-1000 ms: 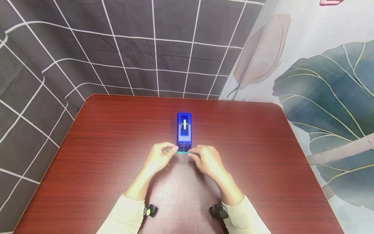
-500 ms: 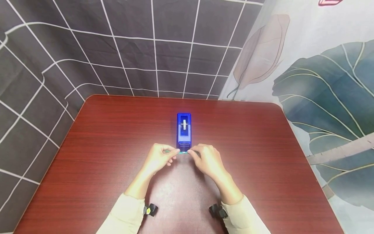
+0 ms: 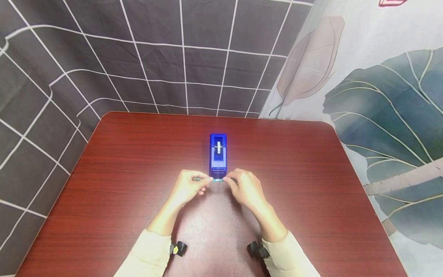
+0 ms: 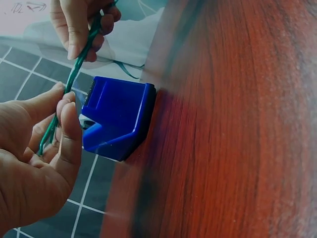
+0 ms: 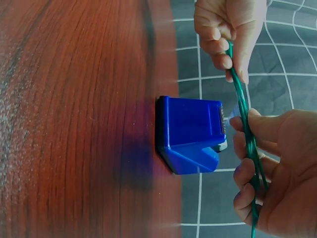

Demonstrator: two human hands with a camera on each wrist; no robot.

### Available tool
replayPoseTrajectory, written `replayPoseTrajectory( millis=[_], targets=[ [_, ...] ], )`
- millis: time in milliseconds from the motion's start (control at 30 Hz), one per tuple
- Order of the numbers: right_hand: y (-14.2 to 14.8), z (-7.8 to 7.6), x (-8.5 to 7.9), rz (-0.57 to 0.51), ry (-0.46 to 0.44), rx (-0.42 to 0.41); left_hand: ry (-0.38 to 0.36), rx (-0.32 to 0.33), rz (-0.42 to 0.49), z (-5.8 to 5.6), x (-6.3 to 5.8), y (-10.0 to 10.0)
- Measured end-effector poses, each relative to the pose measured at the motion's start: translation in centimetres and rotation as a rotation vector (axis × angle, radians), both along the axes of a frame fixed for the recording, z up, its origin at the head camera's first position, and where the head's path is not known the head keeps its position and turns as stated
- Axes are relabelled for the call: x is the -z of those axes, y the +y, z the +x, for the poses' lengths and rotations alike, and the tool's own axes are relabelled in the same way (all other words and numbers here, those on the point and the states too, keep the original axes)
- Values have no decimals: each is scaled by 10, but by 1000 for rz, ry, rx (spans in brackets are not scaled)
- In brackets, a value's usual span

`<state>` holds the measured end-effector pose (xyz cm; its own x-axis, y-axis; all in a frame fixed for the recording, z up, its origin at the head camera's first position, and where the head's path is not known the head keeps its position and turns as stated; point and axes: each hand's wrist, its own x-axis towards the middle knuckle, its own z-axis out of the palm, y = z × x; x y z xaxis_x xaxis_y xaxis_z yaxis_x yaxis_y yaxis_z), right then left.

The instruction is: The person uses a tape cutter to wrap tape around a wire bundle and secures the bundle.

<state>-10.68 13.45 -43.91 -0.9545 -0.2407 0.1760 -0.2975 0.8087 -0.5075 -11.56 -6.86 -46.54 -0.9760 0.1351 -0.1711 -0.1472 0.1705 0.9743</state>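
A blue tape dispenser (image 3: 219, 164) stands on the table, its toothed cutting edge (image 5: 223, 118) facing the person. Just in front of that edge, both hands stretch a bundle of thin green cord (image 4: 81, 59), with several strands side by side. My left hand (image 3: 187, 187) pinches the bundle between thumb and fingers at the dispenser's left front corner. At the right front corner my right hand (image 3: 247, 189) pinches it too, and loose strands run across its fingers in the right wrist view. A small pale, see-through patch of tape (image 5: 233, 113) shows between cutting edge and cord.
The reddish-brown wooden table (image 3: 138, 154) lies under everything. Behind it hangs a dark grid-patterned curtain (image 3: 204, 65), and a white leaf-print curtain (image 3: 311, 69) is on the right. A small black wrist device (image 3: 179, 249) sits at the left cuff, another at the right.
My left fingertips have shifted slightly right, and the gap between the hands is a little narrower. A pale patch now shows on the cord there. The dispenser has stayed in place.
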Motion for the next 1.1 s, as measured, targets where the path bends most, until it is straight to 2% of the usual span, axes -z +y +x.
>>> replayPoseTrajectory(
  millis=[600,1000,1100],
  targets=[
    [1,0,0,-13,5,22,23,73,21,0,-1,-1],
    [1,-1,-2,8,-24,0,81,52,-2,-1,1,-1],
    [1,-1,-2,10,-33,-12,77,46,-6,-1,1,-1]
  ],
)
